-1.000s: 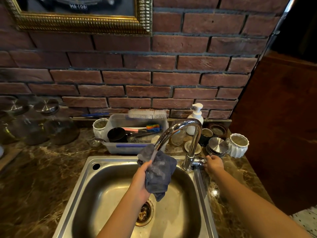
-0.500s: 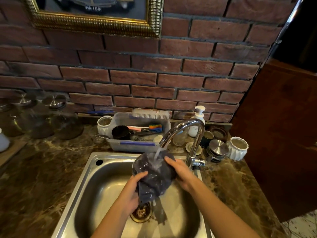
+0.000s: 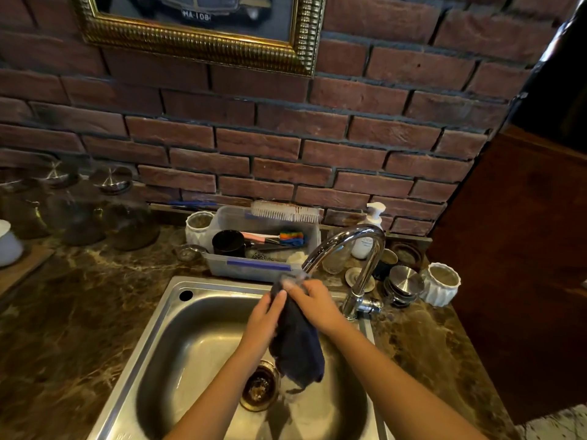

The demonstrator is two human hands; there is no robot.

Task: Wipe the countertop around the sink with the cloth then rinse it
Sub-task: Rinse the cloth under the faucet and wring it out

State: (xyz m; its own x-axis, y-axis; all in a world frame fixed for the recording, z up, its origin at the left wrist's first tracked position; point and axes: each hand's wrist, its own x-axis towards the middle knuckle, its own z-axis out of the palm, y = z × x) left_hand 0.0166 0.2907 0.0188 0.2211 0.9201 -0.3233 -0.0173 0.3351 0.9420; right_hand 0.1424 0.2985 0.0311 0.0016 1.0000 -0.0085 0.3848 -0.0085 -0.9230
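A dark wet cloth (image 3: 297, 344) hangs over the steel sink (image 3: 178, 328), its top just under the spout of the chrome faucet (image 3: 362, 249), where water runs onto it. My left hand (image 3: 265, 319) grips the cloth from the left. My right hand (image 3: 313, 301) grips its top from the right, fingers curled over it. The cloth's lower end dangles above the drain (image 3: 259, 387). Dark marble countertop (image 3: 79, 306) surrounds the sink.
Behind the sink stands a clear plastic bin (image 3: 254, 265) with a brush, a black cup and utensils. A soap pump bottle (image 3: 368, 230), metal lids (image 3: 405, 279) and a white ribbed cup (image 3: 443, 284) crowd the right. Glass jars (image 3: 127, 214) stand at the left by the brick wall.
My right hand left the faucet handle and came onto the cloth. Both hands now hold the cloth under the running water, and it hangs longer and narrower than before.
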